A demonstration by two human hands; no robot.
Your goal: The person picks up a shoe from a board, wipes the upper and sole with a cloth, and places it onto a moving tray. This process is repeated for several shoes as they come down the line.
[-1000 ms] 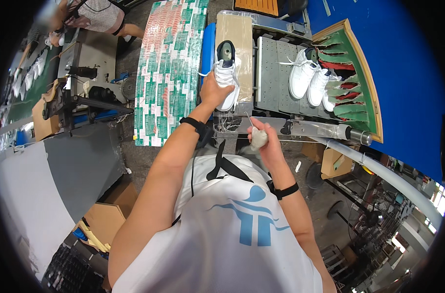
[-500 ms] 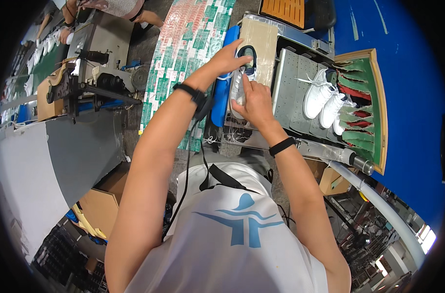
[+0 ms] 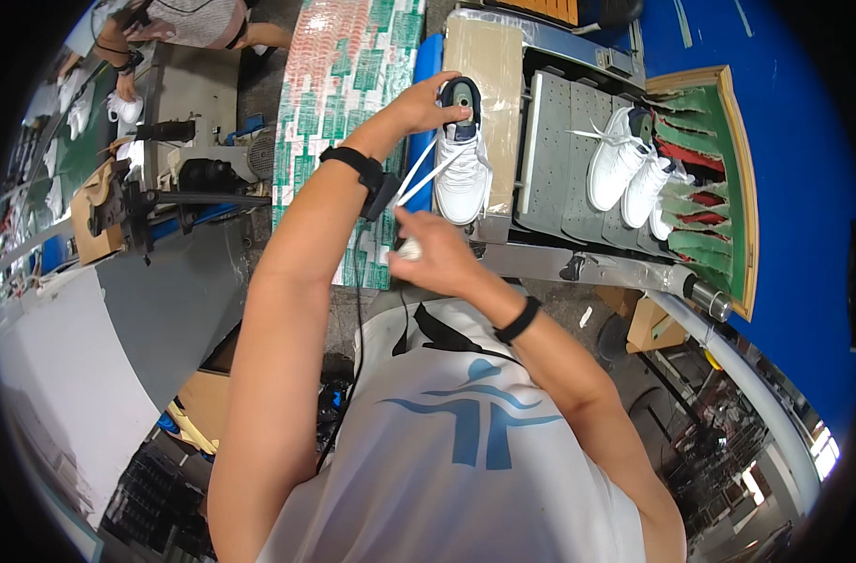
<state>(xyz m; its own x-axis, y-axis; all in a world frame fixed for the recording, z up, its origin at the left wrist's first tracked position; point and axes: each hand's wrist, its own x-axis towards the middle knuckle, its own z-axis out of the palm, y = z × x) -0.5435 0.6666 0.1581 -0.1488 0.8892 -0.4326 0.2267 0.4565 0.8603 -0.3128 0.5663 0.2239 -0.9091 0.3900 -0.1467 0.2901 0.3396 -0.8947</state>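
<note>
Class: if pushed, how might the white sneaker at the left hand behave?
Sole-down, the white sneaker would probably slide, not roll. Its thin laces, running straight toward the right hand, would likely flop if released.

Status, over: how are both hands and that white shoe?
Left hand gripping white lace-up sneaker. Laces stretched straight to right hand. Other white sneakers off right, not in the way.

We now have our right hand point(image 3: 435, 255) off the white shoe point(image 3: 460, 192), drawn back to its seven o'clock, and the laces point(image 3: 430, 178) now stretch straight toward that hand.
</note>
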